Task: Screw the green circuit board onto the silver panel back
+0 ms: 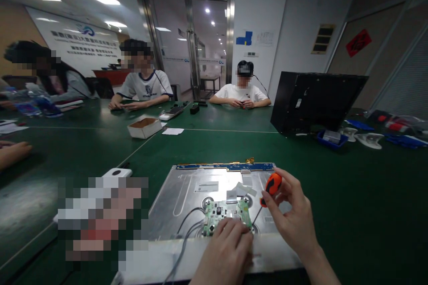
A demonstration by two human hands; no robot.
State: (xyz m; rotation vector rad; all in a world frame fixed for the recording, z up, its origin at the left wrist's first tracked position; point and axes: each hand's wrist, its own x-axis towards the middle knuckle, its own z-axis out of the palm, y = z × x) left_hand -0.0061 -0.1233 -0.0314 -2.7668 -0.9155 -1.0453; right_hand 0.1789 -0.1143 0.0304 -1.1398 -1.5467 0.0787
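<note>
An orange and black screwdriver is held by its handle in my right hand, between thumb and fingers. Its thin shaft slants down to the left, with the tip at the right corner of a green circuit board. My left hand lies over the lower edge of that board, fingers bent and close together against it; their tips are partly hidden. Under the board is a silver metal display panel, with a narrow blue circuit strip along its far edge. Dark cables run from the board's left side.
A black monitor-like casing stands at the back right, near a blue tray. An open cardboard box sits farther back on the green table. A white device lies to the left. Three people sit around the table.
</note>
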